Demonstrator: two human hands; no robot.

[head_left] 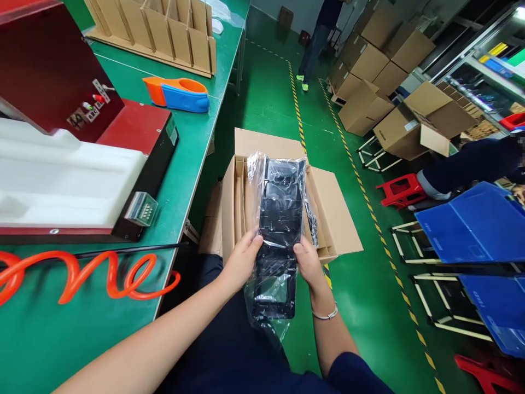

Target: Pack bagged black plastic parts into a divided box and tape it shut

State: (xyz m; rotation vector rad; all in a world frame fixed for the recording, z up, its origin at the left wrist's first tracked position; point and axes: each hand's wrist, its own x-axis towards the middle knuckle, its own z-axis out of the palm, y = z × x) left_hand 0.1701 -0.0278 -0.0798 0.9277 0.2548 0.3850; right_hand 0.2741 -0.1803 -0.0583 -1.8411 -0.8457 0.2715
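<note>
"Grip?"
"My left fingers (256, 243) are grasping the bagged black frame (281, 210) at its nine o'clock edge, my right fingers (300, 249) at its three."
"Frame's where?"
"I'm holding it mid-view, partly hiding the open carton (338, 219)."
"Around it?"
"Bench (178, 175) is running along the nine o'clock side, carrying an orange coiled hose (72, 273) around half past eight."
</note>
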